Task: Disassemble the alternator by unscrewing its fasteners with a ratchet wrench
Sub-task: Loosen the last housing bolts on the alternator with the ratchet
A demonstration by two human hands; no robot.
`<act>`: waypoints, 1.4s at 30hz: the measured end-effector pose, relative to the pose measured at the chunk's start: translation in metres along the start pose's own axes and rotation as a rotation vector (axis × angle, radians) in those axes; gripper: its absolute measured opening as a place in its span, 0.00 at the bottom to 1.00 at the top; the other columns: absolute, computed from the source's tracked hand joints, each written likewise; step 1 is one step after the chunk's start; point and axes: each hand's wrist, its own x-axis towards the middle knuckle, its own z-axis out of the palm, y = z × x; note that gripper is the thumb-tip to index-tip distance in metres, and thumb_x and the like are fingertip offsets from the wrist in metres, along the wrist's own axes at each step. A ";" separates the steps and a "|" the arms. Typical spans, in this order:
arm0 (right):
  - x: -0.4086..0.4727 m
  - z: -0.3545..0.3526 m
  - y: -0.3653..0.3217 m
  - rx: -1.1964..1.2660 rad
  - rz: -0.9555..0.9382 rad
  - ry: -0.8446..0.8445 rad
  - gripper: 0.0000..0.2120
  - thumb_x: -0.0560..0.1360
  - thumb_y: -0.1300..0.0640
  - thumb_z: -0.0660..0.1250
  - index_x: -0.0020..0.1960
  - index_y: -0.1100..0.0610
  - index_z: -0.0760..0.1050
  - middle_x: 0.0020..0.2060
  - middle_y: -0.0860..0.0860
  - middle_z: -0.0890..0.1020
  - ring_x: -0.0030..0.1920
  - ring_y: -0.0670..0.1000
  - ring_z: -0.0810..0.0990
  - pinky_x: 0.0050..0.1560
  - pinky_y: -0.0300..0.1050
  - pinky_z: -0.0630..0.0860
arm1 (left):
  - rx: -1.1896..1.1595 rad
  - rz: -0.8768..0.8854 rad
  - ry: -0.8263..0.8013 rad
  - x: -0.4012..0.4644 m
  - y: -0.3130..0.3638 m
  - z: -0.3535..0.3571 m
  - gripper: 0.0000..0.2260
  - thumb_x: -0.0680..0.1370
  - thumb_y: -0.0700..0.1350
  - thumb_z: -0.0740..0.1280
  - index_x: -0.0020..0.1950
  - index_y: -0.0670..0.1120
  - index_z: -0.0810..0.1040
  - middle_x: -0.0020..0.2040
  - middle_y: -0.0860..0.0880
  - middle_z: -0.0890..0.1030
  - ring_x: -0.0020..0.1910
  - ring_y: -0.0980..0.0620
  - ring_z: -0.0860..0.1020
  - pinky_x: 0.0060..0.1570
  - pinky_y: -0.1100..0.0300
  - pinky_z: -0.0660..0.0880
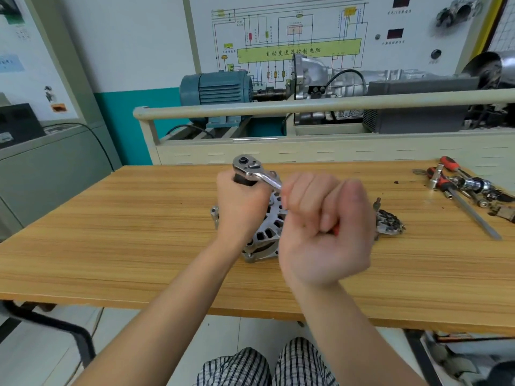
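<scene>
Alternator (266, 231) mid-table (111, 218), mostly hidden behind hands. Left hand (242, 201) wrapped round dark socket under ratchet wrench (256, 171) head, above alternator. Right hand (323, 227) clenched on handle. Keep socket square on fastener, steady the head, swing short arcs.

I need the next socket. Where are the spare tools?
In the head view, the spare tools lie at the wooden table's far right, beyond the right hand.
</scene>
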 end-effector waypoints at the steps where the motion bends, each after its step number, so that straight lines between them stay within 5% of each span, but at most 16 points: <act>1: -0.001 0.001 0.001 -0.022 -0.025 -0.032 0.20 0.75 0.63 0.50 0.24 0.57 0.57 0.20 0.50 0.61 0.21 0.48 0.59 0.28 0.41 0.60 | 0.003 0.001 0.013 -0.001 0.000 0.000 0.20 0.71 0.28 0.65 0.27 0.47 0.64 0.21 0.57 0.65 0.23 0.59 0.60 0.23 0.67 0.59; 6: 0.053 -0.025 0.002 0.257 0.482 0.254 0.24 0.76 0.60 0.54 0.20 0.53 0.62 0.15 0.46 0.60 0.18 0.45 0.54 0.22 0.37 0.57 | 0.067 0.025 -0.271 0.004 0.001 -0.025 0.12 0.70 0.36 0.70 0.30 0.37 0.69 0.25 0.49 0.70 0.25 0.54 0.68 0.28 0.63 0.68; 9: 0.087 -0.037 0.022 0.571 0.833 0.367 0.24 0.75 0.59 0.55 0.20 0.55 0.61 0.16 0.45 0.56 0.18 0.45 0.52 0.19 0.38 0.54 | 0.051 0.052 -0.509 0.010 0.009 -0.030 0.09 0.68 0.40 0.72 0.31 0.43 0.73 0.26 0.53 0.76 0.28 0.53 0.74 0.35 0.63 0.73; 12: 0.095 -0.038 0.033 0.598 0.944 0.364 0.23 0.75 0.59 0.55 0.22 0.52 0.60 0.17 0.45 0.55 0.18 0.44 0.52 0.19 0.39 0.54 | -0.110 -0.072 -0.633 0.012 0.010 -0.025 0.15 0.70 0.38 0.70 0.26 0.48 0.71 0.21 0.52 0.69 0.20 0.52 0.66 0.25 0.63 0.66; 17: 0.067 -0.024 0.016 0.335 0.597 0.363 0.23 0.75 0.60 0.56 0.21 0.53 0.62 0.15 0.46 0.59 0.16 0.45 0.56 0.19 0.38 0.55 | -0.124 -0.107 -0.255 0.007 0.003 -0.021 0.16 0.72 0.36 0.66 0.27 0.48 0.67 0.21 0.53 0.64 0.19 0.55 0.59 0.22 0.67 0.58; 21: 0.013 -0.002 0.001 0.134 0.198 0.133 0.22 0.77 0.62 0.51 0.24 0.52 0.59 0.18 0.48 0.58 0.20 0.47 0.56 0.26 0.38 0.58 | -0.045 -0.037 0.082 -0.005 0.000 -0.004 0.16 0.69 0.29 0.62 0.27 0.46 0.64 0.22 0.55 0.62 0.24 0.56 0.58 0.23 0.65 0.56; 24: 0.011 -0.003 -0.002 0.120 0.169 0.062 0.21 0.76 0.61 0.50 0.25 0.52 0.58 0.18 0.47 0.59 0.20 0.47 0.56 0.27 0.37 0.59 | -0.035 -0.048 0.044 -0.008 0.002 -0.008 0.17 0.69 0.28 0.63 0.27 0.45 0.64 0.23 0.53 0.62 0.25 0.57 0.57 0.23 0.66 0.56; 28: 0.061 -0.025 0.007 0.345 0.610 0.302 0.23 0.74 0.59 0.55 0.20 0.53 0.61 0.15 0.45 0.59 0.19 0.45 0.52 0.22 0.37 0.54 | 0.124 0.064 -0.386 0.001 0.011 -0.032 0.11 0.72 0.34 0.69 0.31 0.37 0.71 0.25 0.48 0.71 0.25 0.51 0.69 0.30 0.63 0.69; 32: 0.090 -0.034 0.027 0.564 0.908 0.391 0.24 0.75 0.59 0.54 0.21 0.54 0.60 0.17 0.44 0.55 0.18 0.44 0.51 0.19 0.37 0.53 | -0.034 0.008 -0.621 0.007 0.016 -0.028 0.13 0.70 0.39 0.70 0.27 0.44 0.72 0.22 0.49 0.72 0.22 0.46 0.68 0.29 0.59 0.70; 35: 0.084 -0.029 0.026 0.485 0.792 0.416 0.23 0.74 0.59 0.56 0.20 0.54 0.61 0.14 0.46 0.59 0.15 0.45 0.55 0.18 0.38 0.55 | -0.147 -0.116 -0.483 0.009 0.009 -0.024 0.18 0.71 0.38 0.66 0.23 0.50 0.68 0.19 0.53 0.64 0.18 0.54 0.59 0.22 0.67 0.59; 38: 0.054 -0.019 0.010 0.290 0.508 0.366 0.23 0.74 0.60 0.56 0.21 0.52 0.62 0.15 0.45 0.60 0.17 0.45 0.56 0.20 0.37 0.56 | -0.109 -0.082 -0.196 0.003 0.003 -0.019 0.12 0.70 0.38 0.65 0.28 0.43 0.65 0.22 0.51 0.63 0.20 0.54 0.59 0.23 0.64 0.55; 42: 0.004 -0.001 -0.001 0.118 0.115 0.107 0.20 0.76 0.63 0.49 0.26 0.53 0.58 0.19 0.48 0.59 0.21 0.47 0.57 0.27 0.38 0.60 | -0.053 -0.035 0.065 -0.006 0.000 -0.002 0.19 0.71 0.29 0.64 0.28 0.46 0.62 0.22 0.56 0.63 0.24 0.58 0.58 0.23 0.66 0.57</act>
